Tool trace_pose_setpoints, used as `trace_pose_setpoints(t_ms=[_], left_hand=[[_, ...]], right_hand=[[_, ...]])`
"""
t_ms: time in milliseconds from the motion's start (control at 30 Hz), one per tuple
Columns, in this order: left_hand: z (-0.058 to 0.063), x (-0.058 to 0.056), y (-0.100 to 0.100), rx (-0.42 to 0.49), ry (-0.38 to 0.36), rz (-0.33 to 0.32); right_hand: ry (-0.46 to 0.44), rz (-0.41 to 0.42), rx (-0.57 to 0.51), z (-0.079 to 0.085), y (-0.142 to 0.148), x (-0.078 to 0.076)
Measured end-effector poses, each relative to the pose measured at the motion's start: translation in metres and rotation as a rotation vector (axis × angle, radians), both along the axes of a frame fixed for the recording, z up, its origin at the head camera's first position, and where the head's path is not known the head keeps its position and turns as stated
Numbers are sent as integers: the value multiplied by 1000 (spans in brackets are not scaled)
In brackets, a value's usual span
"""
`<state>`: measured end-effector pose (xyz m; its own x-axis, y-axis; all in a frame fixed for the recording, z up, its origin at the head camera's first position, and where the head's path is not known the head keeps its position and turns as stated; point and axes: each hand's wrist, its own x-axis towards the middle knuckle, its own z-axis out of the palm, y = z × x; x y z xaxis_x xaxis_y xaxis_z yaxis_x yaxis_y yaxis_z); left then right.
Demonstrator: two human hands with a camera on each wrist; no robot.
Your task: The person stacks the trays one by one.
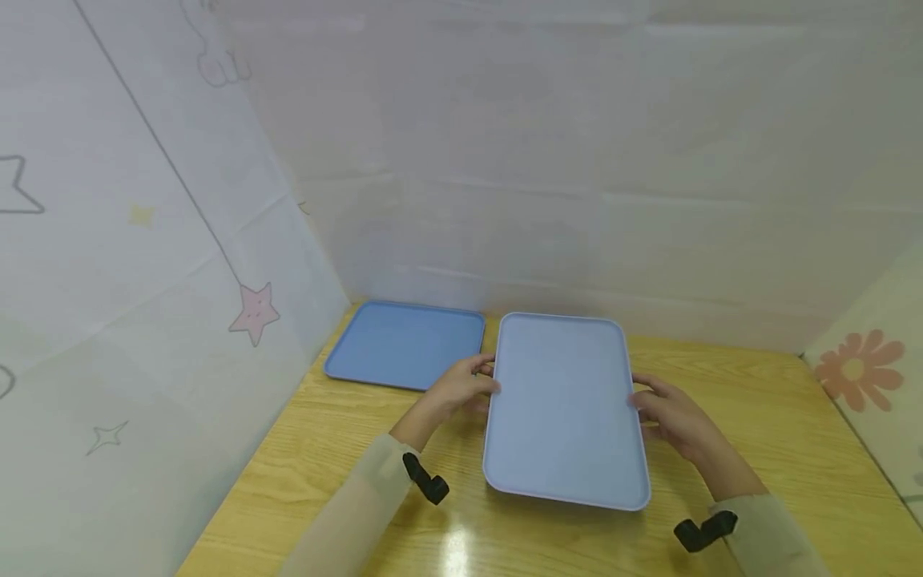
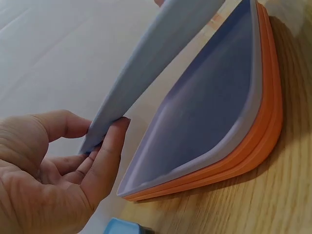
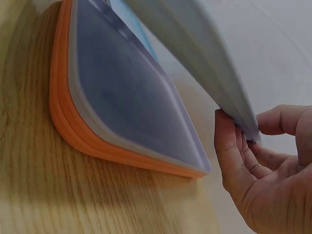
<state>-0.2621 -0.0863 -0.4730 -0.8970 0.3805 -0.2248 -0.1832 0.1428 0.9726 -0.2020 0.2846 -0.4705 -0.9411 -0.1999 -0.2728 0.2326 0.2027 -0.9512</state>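
Observation:
A pale blue-grey rectangular tray (image 1: 566,409) is raised above the table between both hands. My left hand (image 1: 457,386) pinches its left long edge, thumb on top and fingers beneath, as the left wrist view of the hand (image 2: 53,175) shows. On the opposite edge, my right hand (image 1: 671,417) holds it the same way, also seen in the right wrist view of the hand (image 3: 273,170). Under the raised tray lies a stack: another pale grey tray (image 2: 209,102) on top of orange trays (image 2: 268,117). In the head view the raised tray hides this stack.
A darker blue tray (image 1: 407,344) lies flat at the back left of the wooden table (image 1: 288,489). White sheeting (image 1: 548,160) with printed stars and flowers walls in the back and both sides.

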Motion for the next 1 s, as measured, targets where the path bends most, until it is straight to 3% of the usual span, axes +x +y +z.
trace_pose_setpoints(t_ms=[633, 1000], left_hand=[[-11, -38, 14, -83, -53, 15], [-14, -44, 17, -143, -27, 12]], right_hand=[[-55, -33, 140, -15, -1, -37], [-67, -23, 208, -18, -6, -45]])
